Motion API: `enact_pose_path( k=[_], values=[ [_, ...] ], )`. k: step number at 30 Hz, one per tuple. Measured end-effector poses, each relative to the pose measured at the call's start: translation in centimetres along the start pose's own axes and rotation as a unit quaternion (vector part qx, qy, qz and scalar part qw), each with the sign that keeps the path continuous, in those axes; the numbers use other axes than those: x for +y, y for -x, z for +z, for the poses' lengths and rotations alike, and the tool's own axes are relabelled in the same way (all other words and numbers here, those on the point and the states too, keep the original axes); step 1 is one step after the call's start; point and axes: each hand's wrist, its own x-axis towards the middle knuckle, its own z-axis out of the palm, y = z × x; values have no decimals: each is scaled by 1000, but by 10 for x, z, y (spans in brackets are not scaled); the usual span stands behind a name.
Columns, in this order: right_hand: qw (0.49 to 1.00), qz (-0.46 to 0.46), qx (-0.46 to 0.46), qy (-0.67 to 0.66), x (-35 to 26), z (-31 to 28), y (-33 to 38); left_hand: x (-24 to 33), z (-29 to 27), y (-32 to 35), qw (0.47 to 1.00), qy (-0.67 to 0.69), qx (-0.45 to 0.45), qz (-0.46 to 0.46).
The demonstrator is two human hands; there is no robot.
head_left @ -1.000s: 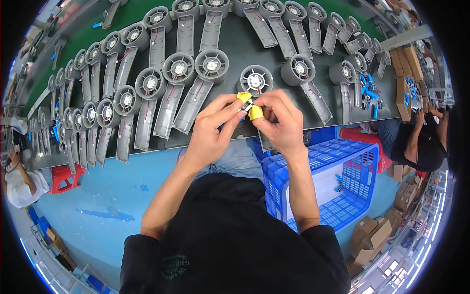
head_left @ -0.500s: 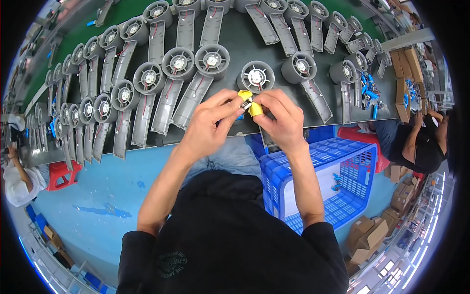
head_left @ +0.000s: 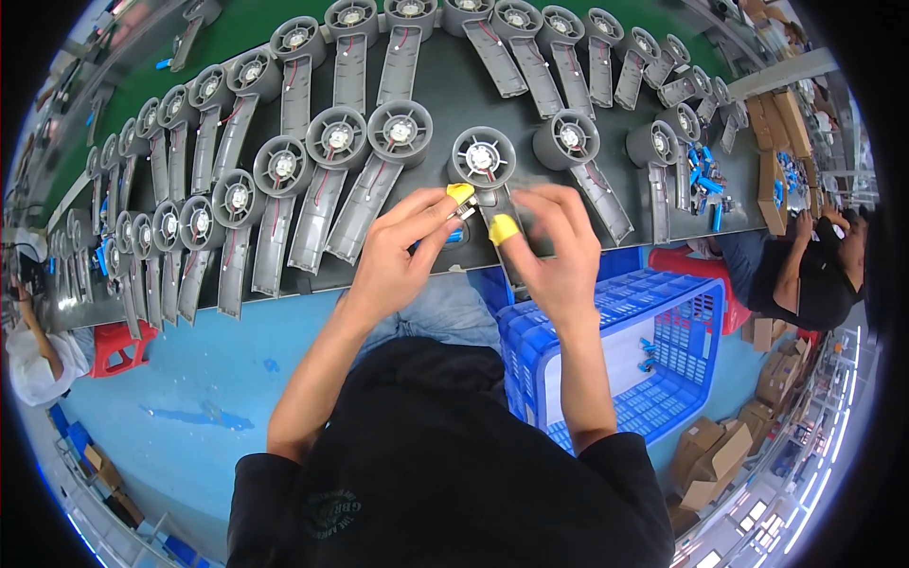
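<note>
Above the grey housing (head_left: pixel 492 185), left hand (head_left: pixel 402 256) and right hand (head_left: pixel 554 251) pinch a small connector (head_left: pixel 462 214) together, yellow-capped fingertips (head_left: pixel 503 228) giving grip.

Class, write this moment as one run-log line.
left hand: pinching small metal part | right hand: beside it | below: grey fan housing | right: blue crate

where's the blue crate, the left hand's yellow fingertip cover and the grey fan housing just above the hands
blue crate (head_left: pixel 703 293): head view, on its far rim.
yellow fingertip cover (head_left: pixel 459 192): head view, on the cap over the left hand's fingertip.
grey fan housing (head_left: pixel 483 158): head view, on its round fan hub.
</note>
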Motion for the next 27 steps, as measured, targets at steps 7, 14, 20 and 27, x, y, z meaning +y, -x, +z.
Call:
enact_pose_path(
  k=[7,14,20,27],
  values=[
    [936,283,-72,-199,-8,-11,14,16,7,-10,983,151,31,-102],
    [989,111,-72,-69,-2,-18,-168,32,-55,-168,995,-65,77,-8],
    [993,84,-56,-63,84,99,-330,-60,-113,-306,981,-150,65,-105],
    [954,109,-110,256,109,129,-385,-138,-138,-322,950,-287,24,-119]
  ],
)
